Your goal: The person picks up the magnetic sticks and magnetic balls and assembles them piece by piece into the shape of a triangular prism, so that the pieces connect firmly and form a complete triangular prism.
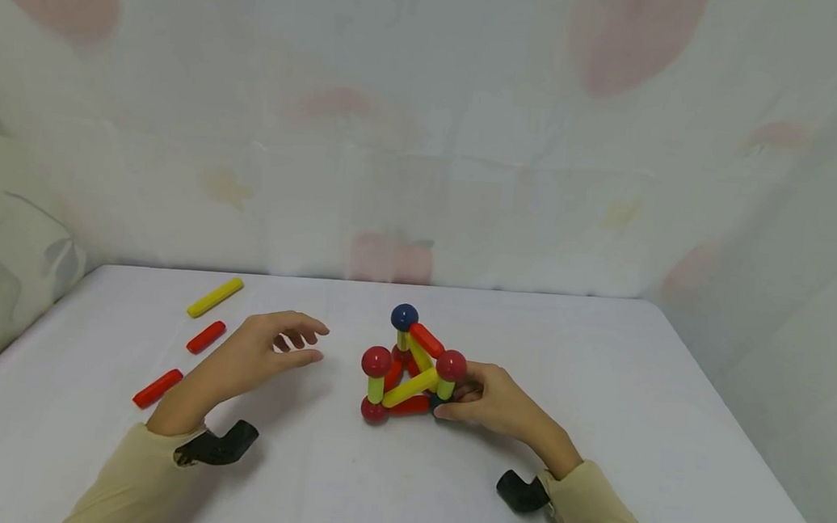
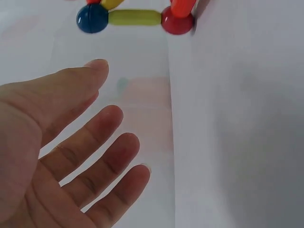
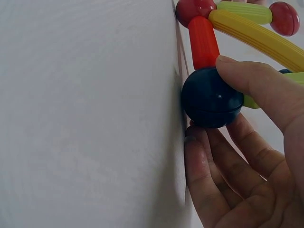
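Observation:
A three-sided frame of balls and rods, which looks like a magnetic building toy, stands on the table; one yellow rod (image 1: 409,389) slants across its near side. Red and blue balls join its red, green and yellow rods. My right hand (image 1: 499,401) holds the lower right corner, thumb and fingers about a dark blue ball (image 3: 212,97) that touches a red rod (image 3: 204,43). To the left of the frame, apart from it, my left hand (image 1: 255,355) hovers with nothing in its loosely bent fingers. In the left wrist view a green rod (image 2: 135,17) lies beyond the fingertips.
Left of my left hand lie a loose yellow rod (image 1: 215,297) and two loose red rods, one farther back (image 1: 206,337) and one nearer (image 1: 158,388). A patterned cloth (image 1: 468,176) hangs behind the white table (image 1: 600,371). Each sleeve cuff has a black wrist piece.

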A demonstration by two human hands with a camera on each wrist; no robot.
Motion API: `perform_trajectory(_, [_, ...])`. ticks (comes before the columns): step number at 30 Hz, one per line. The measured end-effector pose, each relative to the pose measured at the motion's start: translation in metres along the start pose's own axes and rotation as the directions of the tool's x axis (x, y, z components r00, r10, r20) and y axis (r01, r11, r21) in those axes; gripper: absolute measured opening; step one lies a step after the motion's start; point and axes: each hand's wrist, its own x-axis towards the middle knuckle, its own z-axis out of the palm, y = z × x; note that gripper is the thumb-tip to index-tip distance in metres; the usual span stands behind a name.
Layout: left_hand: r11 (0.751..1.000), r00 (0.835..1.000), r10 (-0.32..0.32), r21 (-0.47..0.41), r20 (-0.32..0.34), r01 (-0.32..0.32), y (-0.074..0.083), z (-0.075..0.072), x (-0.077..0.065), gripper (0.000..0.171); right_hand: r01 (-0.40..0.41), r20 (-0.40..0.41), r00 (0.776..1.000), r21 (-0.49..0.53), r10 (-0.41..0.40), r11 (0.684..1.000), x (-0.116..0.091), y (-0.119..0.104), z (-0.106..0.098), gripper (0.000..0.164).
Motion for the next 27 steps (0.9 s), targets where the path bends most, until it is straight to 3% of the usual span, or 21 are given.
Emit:
perform_trajectory(7, [1.000, 0.996, -0.006, 0.019, -0.090, 0.008, -0.016, -0.017, -0.004, 0.029, 0.001, 0.001, 1.000, 0.006, -0.001, 1.000, 0.000, 0.000, -0.001, 0.052])
perform_trajectory(19, [0.996, 0.984, -0.054, 0.055, -0.167, 0.064, -0.045, -0.035, -0.011, 0.031, -0.007, -0.008, 1.000, -0.005, 0.007, 1.000, 0.000, -0.001, -0.001, 0.051])
perform_trajectory(27, [0.980, 0.975, -0.169, 0.078, -0.143, 0.182, -0.064, -0.041, -0.017, 0.040, -0.003, -0.004, 1.000, -0.010, 0.003, 1.000, -0.001, -0.001, -0.001, 0.051])
